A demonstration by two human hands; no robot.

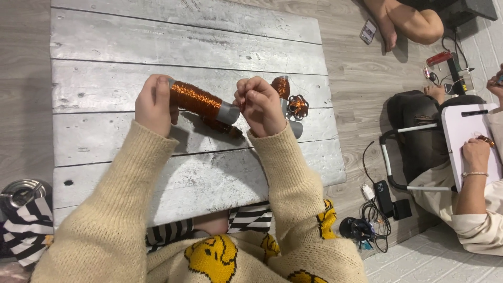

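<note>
My left hand (153,104) grips one end of a spool of copper-coloured wire (198,100) wound on a grey tube, held lengthwise above a whitewashed wooden board (199,47). My right hand (260,105) is at the spool's other, grey end, fingers pinched together, apparently on the thin wire. A second copper spool (282,86) stands just beyond my right hand, beside a small tangled coil of copper wire (298,106). Another dark spool (222,127) lies on the board under the held one.
A metal-lidded container (21,193) sits at the lower left. On the right another person sits with a white lap desk (466,131); phones, chargers and cables (374,209) lie on the floor. A bare foot (390,29) and a phone (368,32) lie beyond the board.
</note>
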